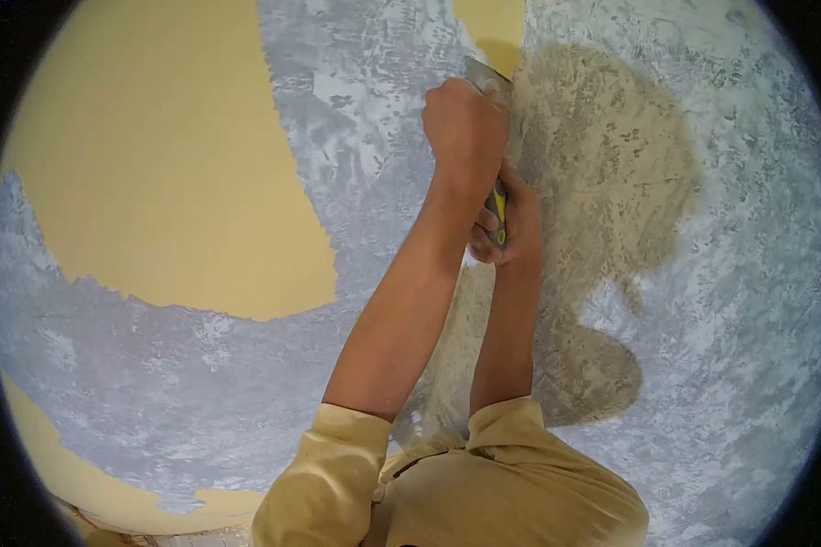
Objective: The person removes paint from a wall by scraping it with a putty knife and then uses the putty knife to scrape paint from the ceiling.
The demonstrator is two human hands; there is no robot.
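Note:
Both hands are together at the upper middle of the wall, on a scraper (499, 208) with a grey and yellow handle. My right hand (523, 217) is wrapped round the lower part of this handle. Above it, my left hand (465, 132) is closed in a fist over the upper part of the tool and hides most of it. Past the left knuckles shows the scraper's metal blade (488, 71), tilted against the wall. Its edge meets the bottom of a narrow yellow strip (490, 20) running up out of view.
The wall (182, 365) is mottled grey and white over most of its surface. A large smooth yellow patch (173, 164) with ragged edges covers the upper left. More yellow shows at lower left. A dark shadow (611, 173) falls right of the hands.

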